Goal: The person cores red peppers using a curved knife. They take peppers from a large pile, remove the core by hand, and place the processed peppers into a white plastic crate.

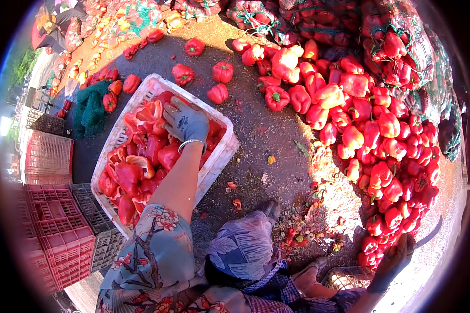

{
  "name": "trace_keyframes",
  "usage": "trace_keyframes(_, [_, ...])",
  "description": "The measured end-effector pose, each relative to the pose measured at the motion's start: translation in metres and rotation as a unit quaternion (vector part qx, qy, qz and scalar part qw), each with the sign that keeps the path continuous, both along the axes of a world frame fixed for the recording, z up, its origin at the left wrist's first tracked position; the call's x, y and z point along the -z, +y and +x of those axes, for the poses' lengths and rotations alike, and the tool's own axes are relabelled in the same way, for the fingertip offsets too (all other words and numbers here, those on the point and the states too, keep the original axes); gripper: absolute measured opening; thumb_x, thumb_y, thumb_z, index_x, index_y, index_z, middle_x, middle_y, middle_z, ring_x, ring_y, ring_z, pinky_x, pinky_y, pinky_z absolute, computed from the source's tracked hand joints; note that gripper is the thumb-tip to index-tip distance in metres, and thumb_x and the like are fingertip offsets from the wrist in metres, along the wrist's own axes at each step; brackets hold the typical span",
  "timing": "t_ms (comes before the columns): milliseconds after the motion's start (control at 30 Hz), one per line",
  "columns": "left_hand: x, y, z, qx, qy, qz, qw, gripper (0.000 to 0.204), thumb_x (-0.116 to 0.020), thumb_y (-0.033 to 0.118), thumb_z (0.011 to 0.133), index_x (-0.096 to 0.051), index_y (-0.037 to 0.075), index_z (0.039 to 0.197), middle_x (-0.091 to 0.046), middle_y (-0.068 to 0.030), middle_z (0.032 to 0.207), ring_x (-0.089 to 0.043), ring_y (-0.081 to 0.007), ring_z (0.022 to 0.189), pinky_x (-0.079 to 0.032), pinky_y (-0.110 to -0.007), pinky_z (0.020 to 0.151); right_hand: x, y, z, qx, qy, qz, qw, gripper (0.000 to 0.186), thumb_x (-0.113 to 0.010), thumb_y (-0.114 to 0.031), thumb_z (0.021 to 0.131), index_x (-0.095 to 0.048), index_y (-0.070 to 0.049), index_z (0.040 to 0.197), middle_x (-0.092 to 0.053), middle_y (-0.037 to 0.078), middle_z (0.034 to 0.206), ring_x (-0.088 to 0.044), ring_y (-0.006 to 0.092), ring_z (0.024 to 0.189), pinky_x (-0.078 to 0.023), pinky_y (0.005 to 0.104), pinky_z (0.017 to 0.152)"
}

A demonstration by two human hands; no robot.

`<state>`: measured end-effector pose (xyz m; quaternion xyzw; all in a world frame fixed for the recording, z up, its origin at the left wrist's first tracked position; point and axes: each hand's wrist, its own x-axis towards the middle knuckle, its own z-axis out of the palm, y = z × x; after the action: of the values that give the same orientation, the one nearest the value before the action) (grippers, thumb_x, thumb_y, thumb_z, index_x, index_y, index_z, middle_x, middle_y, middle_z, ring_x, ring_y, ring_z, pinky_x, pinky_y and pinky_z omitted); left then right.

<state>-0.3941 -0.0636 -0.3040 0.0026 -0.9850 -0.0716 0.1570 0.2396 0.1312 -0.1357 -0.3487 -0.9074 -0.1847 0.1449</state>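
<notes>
My left hand (187, 123), in a grey glove, lies on the red bell peppers (129, 175) that fill a white plastic crate (223, 151). Its fingers are stretched out and a little apart over the peppers near the crate's far end. Several of these peppers are cut open. At the lower right, my right hand (394, 262) is closed around the handle of a knife (429, 233). The curved blade points up and to the right, beside the near end of a large heap of whole red bell peppers (371, 133).
Filled mesh sacks (397, 49) stand behind the heap. Red crates (60, 235) and a dark crate (99, 224) are stacked at left. A green net (90, 108) lies beyond the white crate. Loose peppers (223, 72) and scraps (303, 235) dot the ground near my plastic-covered knee (243, 245).
</notes>
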Motion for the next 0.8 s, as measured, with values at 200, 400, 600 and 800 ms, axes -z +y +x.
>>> trace_keyframes(200, [0.005,0.003,-0.004,-0.005,-0.025,-0.027,0.999,0.06,-0.046,0.036,0.098,-0.032,0.015,0.152,-0.038,-0.0207,0.151,-0.037,-0.0404,0.138,-0.028,-0.061,0.112,0.002,-0.008,-0.047,0.094,0.135,-0.064,0.984,0.034,-0.041,-0.028,0.099,-0.058,0.002,0.094,-0.056,0.016,0.096,-0.053,0.0311,0.084,-0.044,0.0438,0.069])
trace_keyframes(400, [0.002,-0.065,-0.049,0.141,-0.145,0.226,0.953,0.053,-0.049,0.021,0.099,-0.036,0.008,0.15,-0.054,-0.0149,0.133,-0.051,-0.024,0.122,-0.038,-0.036,0.104,-0.024,-0.029,-0.021,0.158,0.489,-0.34,0.788,0.023,-0.053,-0.022,0.098,-0.06,-0.002,0.105,-0.056,0.009,0.097,-0.051,0.0147,0.074,-0.04,0.0253,0.051])
trace_keyframes(600, [-0.111,-0.128,0.0,0.34,-0.255,0.217,0.879,0.051,-0.062,0.027,0.092,-0.052,0.002,0.135,-0.06,-0.0255,0.128,-0.062,-0.0355,0.113,-0.047,-0.039,0.099,-0.006,-0.04,0.035,0.031,0.421,-0.069,0.904,0.017,-0.063,-0.015,0.095,-0.063,-0.01,0.111,-0.053,-0.005,0.08,-0.038,-0.0009,0.052,-0.032,0.0145,0.042])
trace_keyframes(800, [-0.033,-0.174,0.052,0.357,-0.201,0.025,0.912,0.066,-0.07,0.028,0.081,-0.048,0.013,0.141,-0.051,-0.0285,0.133,-0.047,-0.0452,0.127,-0.04,-0.051,0.107,-0.04,-0.05,0.015,0.154,0.68,-0.364,0.617,0.009,-0.064,-0.021,0.095,-0.061,-0.014,0.1,-0.04,-0.01,0.062,-0.035,-0.0011,0.045,-0.029,0.0158,0.039])
